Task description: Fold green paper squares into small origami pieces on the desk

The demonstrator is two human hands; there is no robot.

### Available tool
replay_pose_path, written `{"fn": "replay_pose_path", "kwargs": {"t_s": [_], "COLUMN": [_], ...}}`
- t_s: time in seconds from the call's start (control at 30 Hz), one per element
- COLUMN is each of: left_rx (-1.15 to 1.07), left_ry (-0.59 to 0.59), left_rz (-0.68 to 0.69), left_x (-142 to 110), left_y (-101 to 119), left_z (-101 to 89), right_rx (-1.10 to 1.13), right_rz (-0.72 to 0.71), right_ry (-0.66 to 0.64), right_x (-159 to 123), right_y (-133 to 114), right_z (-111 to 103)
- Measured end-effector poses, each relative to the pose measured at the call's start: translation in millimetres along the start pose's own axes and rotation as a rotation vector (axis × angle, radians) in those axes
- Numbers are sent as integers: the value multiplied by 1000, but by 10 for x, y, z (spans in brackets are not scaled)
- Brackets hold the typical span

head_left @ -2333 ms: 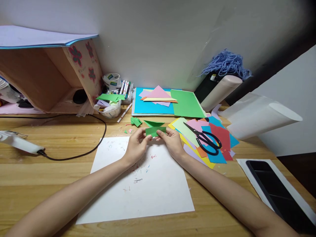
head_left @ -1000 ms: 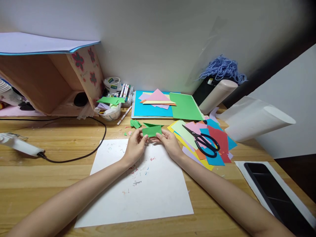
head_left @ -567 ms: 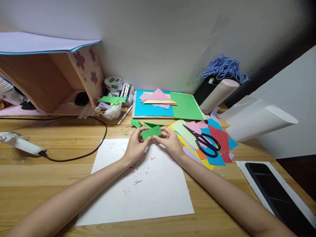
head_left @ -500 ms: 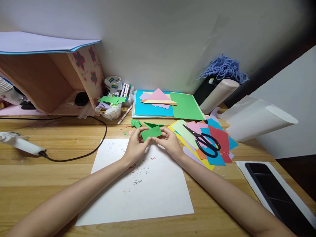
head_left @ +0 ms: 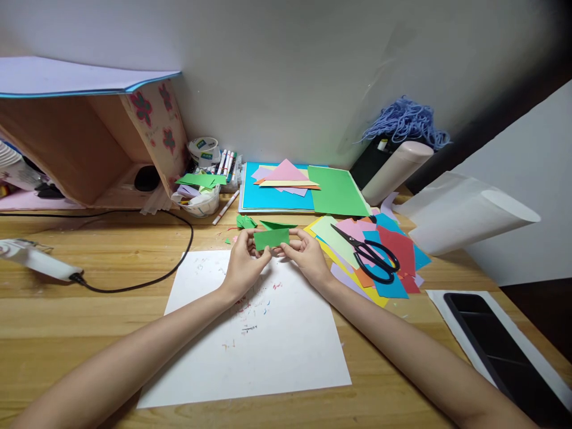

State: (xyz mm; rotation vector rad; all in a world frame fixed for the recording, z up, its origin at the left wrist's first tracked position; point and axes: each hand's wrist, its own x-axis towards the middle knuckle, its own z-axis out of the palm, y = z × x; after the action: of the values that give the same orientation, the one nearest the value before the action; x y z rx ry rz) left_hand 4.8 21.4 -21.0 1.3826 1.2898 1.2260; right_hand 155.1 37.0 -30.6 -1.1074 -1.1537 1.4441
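A small rectangle of green paper (head_left: 271, 239) is held up between my two hands, over the far edge of a white sheet (head_left: 286, 345) marked with colored specks. My left hand (head_left: 245, 256) pinches its left end, thumb in front and fingers behind. At the right end my right hand (head_left: 306, 253) grips it the same way. Just behind lies a folded green paper piece (head_left: 277, 226), and small green scraps (head_left: 245, 222) sit to its left. Black-handled scissors (head_left: 375, 256) rest on colored paper pieces (head_left: 397, 244) to the right of my right hand.
A basket (head_left: 203, 205) of scraps and several markers (head_left: 227, 164) stand at the back left, beside a cardboard box (head_left: 156, 137). A stack of colored paper (head_left: 342, 190) lies against the wall. A glue gun (head_left: 40, 262) with its cord is left; a phone (head_left: 491, 345) is right.
The green paper has turned from a slant to nearly level. My thumbs have moved apart, from its middle toward its two ends.
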Motion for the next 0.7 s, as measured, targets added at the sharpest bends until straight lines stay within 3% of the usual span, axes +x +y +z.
{"fn": "replay_pose_path", "kwargs": {"t_s": [0.2, 0.47, 0.7], "left_rx": [-2, -134, -168], "left_ry": [15, -12, -64], "left_rz": [25, -41, -112], "left_x": [31, 47, 28], "left_y": [-36, -36, -29], "left_z": [-9, -8, -10], "right_rx": [-7, 10, -152], "right_rz": [6, -46, -163], "right_ry": [27, 77, 180], "right_x": [19, 40, 73], "right_y": [-13, 10, 8], "right_z": [4, -20, -82]}}
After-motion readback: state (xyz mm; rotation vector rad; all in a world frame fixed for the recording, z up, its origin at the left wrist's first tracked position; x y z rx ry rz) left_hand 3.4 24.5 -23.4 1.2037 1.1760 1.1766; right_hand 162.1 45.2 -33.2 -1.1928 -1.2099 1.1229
